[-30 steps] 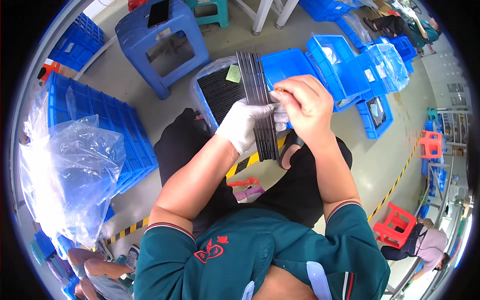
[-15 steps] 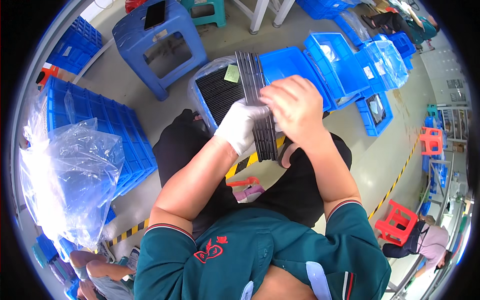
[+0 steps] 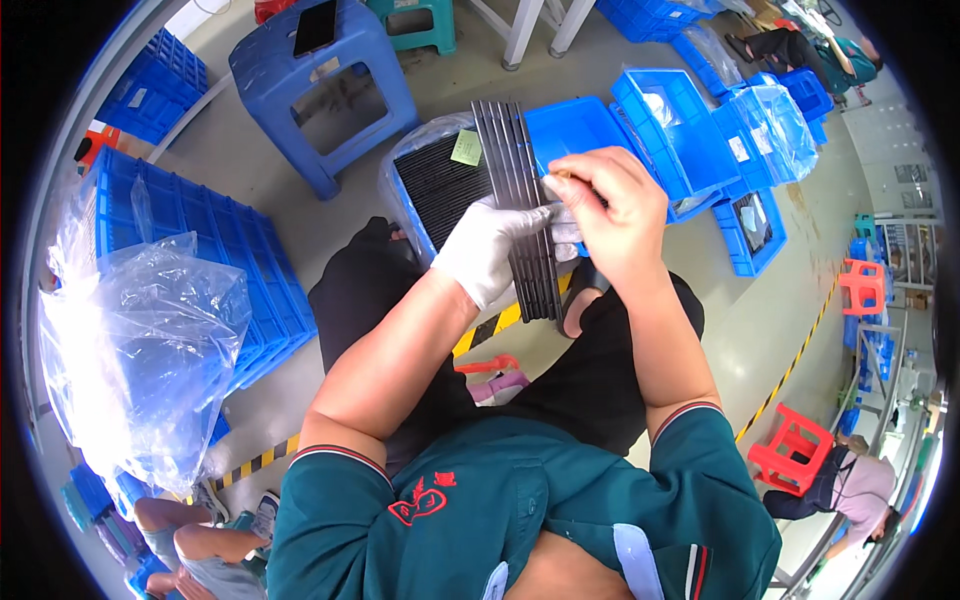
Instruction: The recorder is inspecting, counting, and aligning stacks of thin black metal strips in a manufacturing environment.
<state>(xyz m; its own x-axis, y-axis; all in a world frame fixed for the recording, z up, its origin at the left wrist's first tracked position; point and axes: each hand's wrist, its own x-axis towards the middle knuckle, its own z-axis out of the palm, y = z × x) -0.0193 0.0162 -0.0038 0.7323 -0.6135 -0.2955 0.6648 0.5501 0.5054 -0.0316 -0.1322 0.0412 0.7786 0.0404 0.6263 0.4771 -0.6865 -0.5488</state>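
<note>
My left hand (image 3: 478, 252), in a white glove, is closed around several thin black rods (image 3: 505, 150). The rods lie side by side like a flat fan, held upright over my lap. Just to their right, my bare right hand (image 3: 618, 205) is pinched, thumb against forefinger. Something tiny may be at its fingertips, but I cannot make it out. Behind the rods stands a plastic-lined blue bin packed with rows of similar black rods (image 3: 437, 190). A yellow-green paper slip (image 3: 466, 148) rests on them.
A blue bin (image 3: 570, 130) sits beyond my right hand, with stacked blue bins (image 3: 670, 120) beside it. At the left are stacked crates (image 3: 240, 260) and clear plastic bags (image 3: 150, 350). A blue stool (image 3: 300, 60) carries a phone (image 3: 316, 27). Other people are nearby at the edges.
My right hand has moved slightly right, away from the rods, and its fingers have drawn into a pinch. The left hand keeps its hold on the rods.
</note>
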